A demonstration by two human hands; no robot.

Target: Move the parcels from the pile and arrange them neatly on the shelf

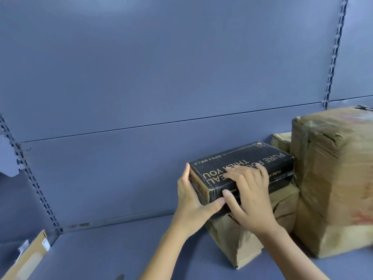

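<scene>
The black parcel (245, 157), printed with pale lettering that reads upside down from here, lies flat on top of a brown paper-wrapped parcel (232, 241), and that one stands on the blue-grey shelf (121, 251). The left hand (191, 201) holds the black parcel's left end: its fingers (186, 174) run up against the end face and its thumb reaches along the lower front edge, so the corner sits between them. The right hand (250, 201) lies over the top near the front, its fingers spread fairly wide and laid flat on the lettering, with the thumb against the front side just beside the left thumb. The black parcel's right end touches, or very nearly touches, a large cardboard parcel (333, 178) wound in clear tape, which stands taller on the shelf. A small brown box (280, 141) shows behind, between the large parcel and the shelf's back panel (141, 77). Slotted uprights (335, 53) run up the panel on both sides. A strip of cardboard (30, 257) is seen at the lower left edge, well apart from the hands.
</scene>
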